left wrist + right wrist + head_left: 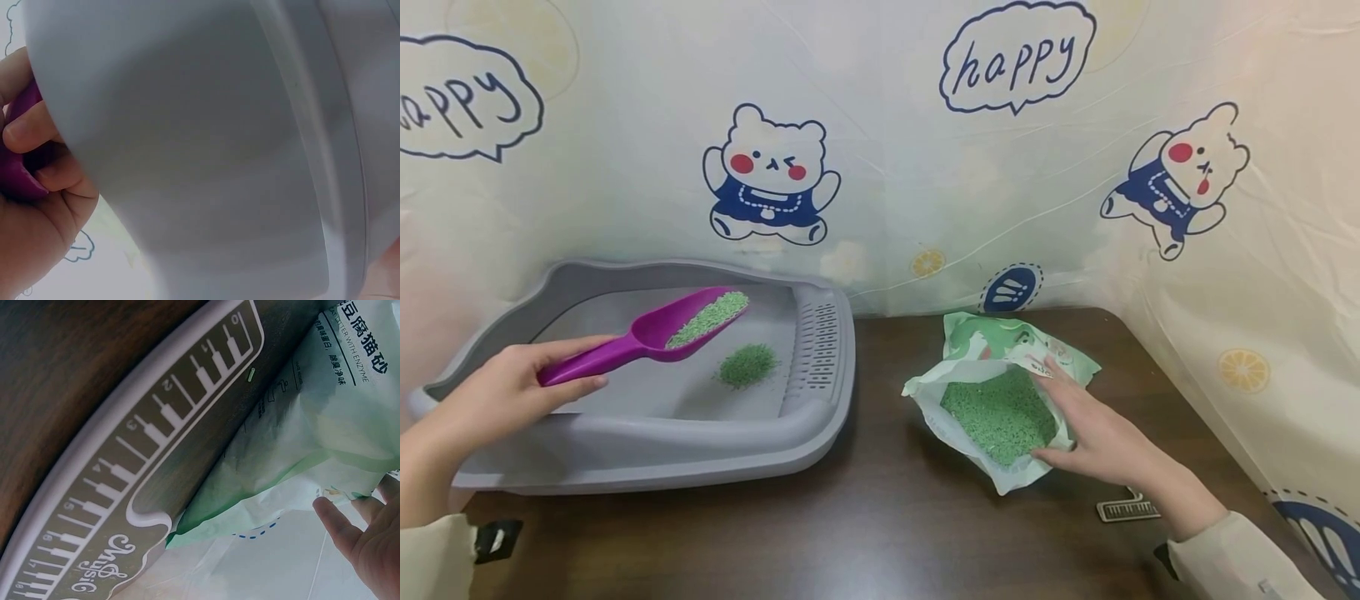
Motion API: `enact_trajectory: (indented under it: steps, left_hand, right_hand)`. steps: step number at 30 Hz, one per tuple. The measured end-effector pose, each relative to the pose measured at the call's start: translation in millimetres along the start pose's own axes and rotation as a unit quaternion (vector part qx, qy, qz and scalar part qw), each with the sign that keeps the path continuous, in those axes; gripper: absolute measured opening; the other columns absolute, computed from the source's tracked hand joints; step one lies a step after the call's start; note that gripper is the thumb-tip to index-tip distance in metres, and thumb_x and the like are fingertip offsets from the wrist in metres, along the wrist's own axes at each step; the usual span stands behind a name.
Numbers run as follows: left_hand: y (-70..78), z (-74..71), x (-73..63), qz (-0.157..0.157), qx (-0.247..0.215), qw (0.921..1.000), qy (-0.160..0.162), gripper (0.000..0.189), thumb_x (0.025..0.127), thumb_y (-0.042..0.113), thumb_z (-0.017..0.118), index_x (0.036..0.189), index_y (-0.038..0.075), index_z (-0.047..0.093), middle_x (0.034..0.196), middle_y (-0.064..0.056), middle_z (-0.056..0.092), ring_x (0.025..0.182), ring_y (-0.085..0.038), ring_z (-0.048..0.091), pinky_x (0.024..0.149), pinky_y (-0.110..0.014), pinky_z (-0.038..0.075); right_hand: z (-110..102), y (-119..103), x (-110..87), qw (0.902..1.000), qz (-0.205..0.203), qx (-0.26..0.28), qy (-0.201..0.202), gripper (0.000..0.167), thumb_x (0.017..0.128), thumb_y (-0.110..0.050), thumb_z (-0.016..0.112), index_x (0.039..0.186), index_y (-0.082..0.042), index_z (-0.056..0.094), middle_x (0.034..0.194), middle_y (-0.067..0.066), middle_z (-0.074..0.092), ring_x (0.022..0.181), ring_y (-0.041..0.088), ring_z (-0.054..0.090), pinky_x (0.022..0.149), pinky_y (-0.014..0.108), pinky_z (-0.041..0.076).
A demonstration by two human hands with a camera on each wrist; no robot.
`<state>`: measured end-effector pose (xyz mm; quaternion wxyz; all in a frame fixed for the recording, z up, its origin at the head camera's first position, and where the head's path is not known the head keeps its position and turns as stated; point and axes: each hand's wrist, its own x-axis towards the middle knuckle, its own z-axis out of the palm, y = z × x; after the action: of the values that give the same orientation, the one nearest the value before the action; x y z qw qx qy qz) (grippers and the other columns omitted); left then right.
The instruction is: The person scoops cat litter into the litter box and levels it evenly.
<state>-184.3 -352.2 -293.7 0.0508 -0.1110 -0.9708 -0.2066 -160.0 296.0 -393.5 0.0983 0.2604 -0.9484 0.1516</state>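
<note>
My left hand [512, 387] grips the handle of a magenta scoop [681, 321], tilted over the grey litter box [820, 425], with green litter pellets lying in its bowl. Below it, a small pile of green pellets [748, 365] sits on the box floor. In the left wrist view, curled fingers [37, 128] surround part of the scoop, and the box wall hides much else. On the right, my right hand [1101, 429] holds the right side of an open cat litter bag [955, 454], thumb and fingers at its rim. Green litter fills the bag's mouth.
A ruler with piano keys and "Music" lettering [150, 434] lies on the brown table [880, 533] beside the bag, near the right forearm. One stray pellet [251, 375] rests by it. A printed curtain [887, 167] hangs behind and along the sides.
</note>
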Motion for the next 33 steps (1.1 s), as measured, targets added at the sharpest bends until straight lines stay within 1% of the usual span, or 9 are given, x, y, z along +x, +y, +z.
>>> enact_trajectory:
  steps: [3, 6, 10, 13, 20, 24, 30, 32, 33]
  left_hand:
    - [-2.6, 1.2, 3.2, -0.007, 0.009, 0.9999, -0.007, 0.055, 0.089, 0.032, 0.074, 0.138, 0.011, 0.058, 0.062, 0.0, 0.044, 0.051, -0.012, 0.036, 0.046, -0.029, 0.028]
    - [-4.9, 3.8, 6.4, -0.009, 0.014, 0.9998, -0.014, 0.056, 0.09, 0.033, 0.074, 0.139, 0.011, 0.057, 0.063, -0.001, 0.045, 0.052, -0.011, 0.036, 0.046, -0.029, 0.029]
    - [-7.2, 7.2, 9.8, -0.005, 0.019, 0.9997, -0.014, 0.057, 0.088, 0.033, 0.075, 0.138, 0.011, 0.058, 0.063, -0.001, 0.044, 0.053, -0.01, 0.035, 0.046, -0.029, 0.029]
    - [-8.3, 8.6, 12.0, -0.005, 0.025, 0.9996, -0.015, 0.058, 0.088, 0.033, 0.075, 0.139, 0.011, 0.058, 0.062, -0.001, 0.043, 0.054, -0.01, 0.035, 0.047, -0.028, 0.028]
    - [-11.8, 10.1, 17.7, -0.01, 0.041, 0.9987, -0.028, 0.059, 0.088, 0.036, 0.074, 0.139, 0.011, 0.057, 0.063, 0.0, 0.043, 0.054, -0.009, 0.034, 0.048, -0.028, 0.028]
    - [-16.4, 9.5, 21.0, -0.008, 0.055, 0.998, -0.031, 0.059, 0.088, 0.036, 0.075, 0.138, 0.01, 0.058, 0.064, 0.0, 0.044, 0.055, -0.01, 0.035, 0.048, -0.027, 0.028]
    - [-22.6, 4.8, 27.4, -0.002, 0.07, 0.9966, -0.044, 0.059, 0.087, 0.035, 0.076, 0.138, 0.01, 0.058, 0.066, 0.0, 0.048, 0.057, -0.009, 0.035, 0.051, -0.027, 0.028]
    - [-23.0, 2.3, 30.0, -0.003, 0.078, 0.9955, -0.055, 0.06, 0.087, 0.036, 0.076, 0.138, 0.011, 0.058, 0.067, 0.001, 0.049, 0.057, -0.009, 0.035, 0.052, -0.027, 0.027]
    - [-22.8, 1.0, 31.4, -0.003, 0.082, 0.9948, -0.059, 0.059, 0.087, 0.036, 0.076, 0.138, 0.011, 0.058, 0.067, 0.001, 0.049, 0.057, -0.009, 0.035, 0.053, -0.028, 0.027]
  right_hand:
    - [0, 0, 0.1, 1.0, -0.003, 0.0, 0.001, 0.107, 0.074, -0.037, 0.085, 0.158, -0.013, 0.024, 0.162, 0.019, 0.027, 0.149, 0.038, 0.027, 0.11, 0.011, 0.012]
    - [0, 0, 0.1, 1.0, -0.001, -0.002, 0.001, 0.107, 0.074, -0.037, 0.086, 0.158, -0.013, 0.024, 0.162, 0.018, 0.027, 0.149, 0.038, 0.027, 0.111, 0.013, 0.014]
    - [0, 0, 0.2, 0.9999, 0.004, -0.013, -0.001, 0.107, 0.073, -0.038, 0.086, 0.158, -0.013, 0.025, 0.162, 0.017, 0.028, 0.149, 0.036, 0.028, 0.113, 0.025, 0.026]
    - [0, 1, 0.3, 0.9999, 0.005, -0.017, -0.001, 0.107, 0.073, -0.039, 0.086, 0.158, -0.013, 0.025, 0.162, 0.016, 0.028, 0.15, 0.035, 0.027, 0.112, 0.029, 0.03]
    - [1, 2, -0.5, 1.0, -0.002, -0.006, 0.005, 0.106, 0.074, -0.038, 0.086, 0.157, -0.012, 0.025, 0.162, 0.017, 0.028, 0.149, 0.037, 0.027, 0.11, 0.012, 0.014]
    - [1, 2, -0.8, 1.0, -0.004, -0.002, 0.008, 0.107, 0.073, -0.036, 0.086, 0.157, -0.011, 0.025, 0.162, 0.019, 0.027, 0.149, 0.039, 0.027, 0.108, 0.007, 0.008]
    - [2, 3, -0.4, 1.0, -0.005, -0.003, 0.006, 0.108, 0.073, -0.037, 0.086, 0.158, -0.013, 0.024, 0.162, 0.018, 0.027, 0.15, 0.036, 0.025, 0.109, 0.009, 0.009]
    - [2, 3, -0.3, 1.0, -0.003, -0.004, 0.005, 0.108, 0.074, -0.037, 0.086, 0.158, -0.013, 0.024, 0.162, 0.018, 0.027, 0.15, 0.036, 0.025, 0.11, 0.011, 0.012]
    - [2, 3, -0.2, 1.0, -0.001, -0.006, 0.003, 0.108, 0.074, -0.037, 0.086, 0.158, -0.013, 0.024, 0.162, 0.018, 0.026, 0.15, 0.036, 0.026, 0.112, 0.014, 0.015]
